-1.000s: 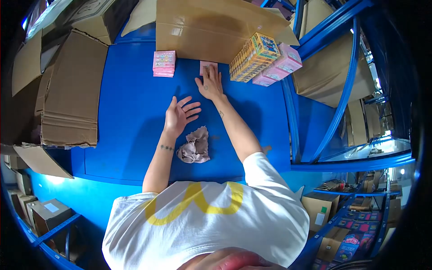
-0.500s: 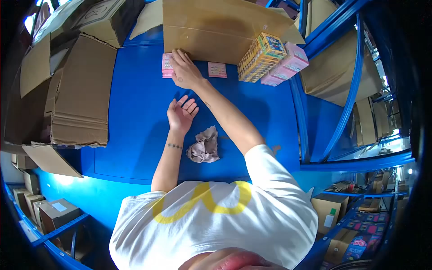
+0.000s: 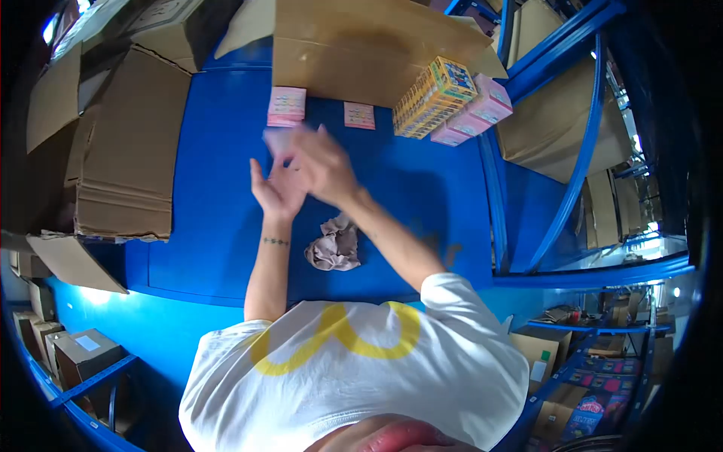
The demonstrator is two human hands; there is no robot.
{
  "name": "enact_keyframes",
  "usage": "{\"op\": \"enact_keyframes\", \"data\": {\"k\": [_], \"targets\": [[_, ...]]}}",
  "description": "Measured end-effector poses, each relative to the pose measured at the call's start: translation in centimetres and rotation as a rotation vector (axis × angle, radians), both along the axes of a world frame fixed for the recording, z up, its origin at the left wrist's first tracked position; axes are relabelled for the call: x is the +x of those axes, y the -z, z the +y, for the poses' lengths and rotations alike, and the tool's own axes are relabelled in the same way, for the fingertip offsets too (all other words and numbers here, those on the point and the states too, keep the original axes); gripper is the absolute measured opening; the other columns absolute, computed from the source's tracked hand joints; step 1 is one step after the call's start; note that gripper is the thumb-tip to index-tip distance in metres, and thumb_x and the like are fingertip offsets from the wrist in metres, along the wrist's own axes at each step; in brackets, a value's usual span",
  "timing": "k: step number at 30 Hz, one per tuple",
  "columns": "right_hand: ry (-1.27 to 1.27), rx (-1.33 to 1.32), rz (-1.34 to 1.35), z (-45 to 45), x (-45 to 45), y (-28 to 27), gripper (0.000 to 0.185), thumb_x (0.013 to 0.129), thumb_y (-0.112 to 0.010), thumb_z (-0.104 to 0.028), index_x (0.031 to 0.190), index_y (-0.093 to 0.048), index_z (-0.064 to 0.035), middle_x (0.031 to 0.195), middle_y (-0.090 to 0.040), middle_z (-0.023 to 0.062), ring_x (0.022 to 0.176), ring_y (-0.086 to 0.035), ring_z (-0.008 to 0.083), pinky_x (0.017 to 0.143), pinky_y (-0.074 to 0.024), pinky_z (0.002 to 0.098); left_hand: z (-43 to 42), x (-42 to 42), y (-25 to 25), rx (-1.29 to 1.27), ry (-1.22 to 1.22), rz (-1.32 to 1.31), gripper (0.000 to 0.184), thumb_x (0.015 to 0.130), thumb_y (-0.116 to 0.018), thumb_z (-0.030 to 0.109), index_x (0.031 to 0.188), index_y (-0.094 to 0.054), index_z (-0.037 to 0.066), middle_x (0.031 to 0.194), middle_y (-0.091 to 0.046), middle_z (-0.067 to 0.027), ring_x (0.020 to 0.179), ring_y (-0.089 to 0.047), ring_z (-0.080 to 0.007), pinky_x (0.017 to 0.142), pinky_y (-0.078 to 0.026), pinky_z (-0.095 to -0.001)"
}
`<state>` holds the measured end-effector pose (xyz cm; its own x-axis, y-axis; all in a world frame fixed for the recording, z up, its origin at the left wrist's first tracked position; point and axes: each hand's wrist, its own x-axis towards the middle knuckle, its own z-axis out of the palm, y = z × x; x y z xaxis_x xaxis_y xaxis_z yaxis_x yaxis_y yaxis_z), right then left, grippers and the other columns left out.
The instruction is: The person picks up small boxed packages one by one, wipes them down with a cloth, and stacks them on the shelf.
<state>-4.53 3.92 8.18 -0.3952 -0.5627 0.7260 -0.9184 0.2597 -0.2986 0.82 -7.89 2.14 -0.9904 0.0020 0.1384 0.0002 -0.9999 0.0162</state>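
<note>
My right hand, blurred by motion, grips a pink packet that shows at its fingertips. Close beside it, my left hand is palm up with its fingers apart; part of it is hidden behind the right hand. Just beyond the hands lies a stack of pink packets with small printed figures on top. To its right is another pink packet, lying flat. Crumpled greyish paper rests on the blue table nearer my body.
A row of yellow boxes and several pink boxes stand at the back right, against a cardboard panel. An open cardboard box fills the left side. Blue shelving borders the right edge.
My right hand has drawn back from the stack toward my left hand, bringing a pink packet. My left hand has shifted slightly left within the view.
</note>
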Motion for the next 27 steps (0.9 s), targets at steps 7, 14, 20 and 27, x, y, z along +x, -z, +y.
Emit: {"op": "enact_keyframes", "data": {"k": [7, 14, 20, 27], "targets": [[0.158, 0.025, -0.355, 6.4, 11.7, 1.5, 0.055, 0.080, -0.072, -0.016, 0.132, -0.057, -0.0053, 0.151, -0.037, 0.0192, 0.140, -0.035, 0.0388, 0.114, -0.0241, 0.0600, 0.4, -0.2, -0.5, 0.071, -0.031, -0.120, 0.068, 0.099, -0.032, 0.057, 0.149, -0.032, 0.011, 0.143, -0.042, -0.0287, 0.125, -0.051, -0.0433, 0.099, -0.041, -0.0601], [0.053, 0.228, -0.287, 9.5, 14.5, 6.0, 0.046, 0.084, -0.069, -0.007, 0.128, -0.059, -0.0024, 0.131, -0.056, 0.0188, 0.123, -0.053, 0.0340, 0.107, -0.0407, 0.0506, 1.7, -0.7, -1.1, 0.051, 0.014, -0.151, 0.069, 0.099, -0.032, 0.057, 0.149, -0.032, 0.010, 0.144, -0.043, -0.0270, 0.126, -0.050, -0.0425, 0.100, -0.041, -0.0603], [0.117, -0.488, -0.794, 9.6, 10.0, 3.2, 0.052, 0.082, -0.060, 0.006, 0.133, -0.058, -0.0055, 0.133, -0.060, 0.0149, 0.120, -0.059, 0.0287, 0.099, -0.0486, 0.0368, 1.9, -0.7, 0.4, 0.054, 0.089, -0.030, 0.068, 0.099, -0.032, 0.056, 0.149, -0.033, 0.010, 0.143, -0.044, -0.0263, 0.126, -0.051, -0.0414, 0.100, -0.041, -0.0605], [0.373, 0.104, -0.039, 0.4, 5.6, -0.4, 0.045, 0.079, -0.063, 0.006, 0.124, -0.064, -0.0029, 0.130, -0.059, 0.0222, 0.123, -0.055, 0.0390, 0.098, -0.0493, 0.0398, 4.4, 0.2, -1.4, 0.004, 0.204, 0.043, 0.066, 0.099, -0.034, 0.056, 0.147, -0.037, 0.012, 0.142, -0.045, -0.0260, 0.124, -0.053, -0.0408, 0.098, -0.045, -0.0578]]}}
